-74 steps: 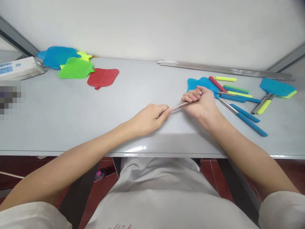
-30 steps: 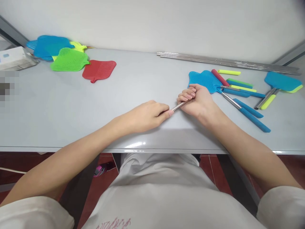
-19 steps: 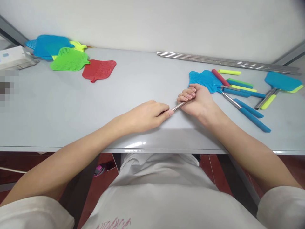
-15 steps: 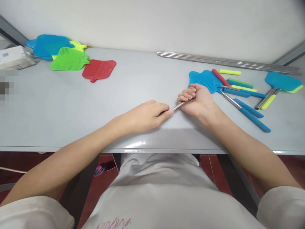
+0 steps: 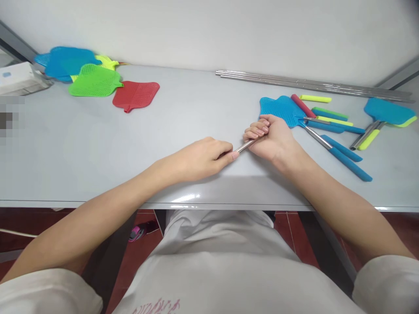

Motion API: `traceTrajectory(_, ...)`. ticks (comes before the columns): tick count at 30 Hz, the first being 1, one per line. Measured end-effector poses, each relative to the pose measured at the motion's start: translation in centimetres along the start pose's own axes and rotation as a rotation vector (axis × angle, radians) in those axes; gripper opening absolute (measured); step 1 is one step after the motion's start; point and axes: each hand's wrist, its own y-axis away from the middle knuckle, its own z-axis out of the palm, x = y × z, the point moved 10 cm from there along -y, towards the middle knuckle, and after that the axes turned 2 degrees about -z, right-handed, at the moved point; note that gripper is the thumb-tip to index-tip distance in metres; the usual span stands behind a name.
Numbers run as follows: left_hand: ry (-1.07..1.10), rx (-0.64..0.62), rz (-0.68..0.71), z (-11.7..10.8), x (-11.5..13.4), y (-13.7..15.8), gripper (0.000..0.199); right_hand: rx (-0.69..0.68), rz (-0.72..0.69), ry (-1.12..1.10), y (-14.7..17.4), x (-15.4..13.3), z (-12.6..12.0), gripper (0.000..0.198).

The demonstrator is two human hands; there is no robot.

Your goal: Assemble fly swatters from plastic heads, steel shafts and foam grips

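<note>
A slim metal tube runs between my hands, low over the table's front half. My left hand grips its lower left end, thumb along the top. Around the other end my right hand is closed, palm turned up, hiding that part. Just behind the right hand lies a blue fly swatter head. Metal rods with blue foam grips extend right from it, and one blue grip points toward the table's front edge.
Long metal tubes lie along the wall. Loose foam sleeves, one of them red, are at right, near another blue swatter head. At left lie a red swatter head, a green one, blue ones and a white box.
</note>
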Motion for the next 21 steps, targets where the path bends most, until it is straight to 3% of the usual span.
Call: traceTrajectory(21,0.003,-0.023,-0.020,-0.1,-0.2,0.0,0.038,-0.098,0.121,0.106,1.1,2.9,0.8,0.029)
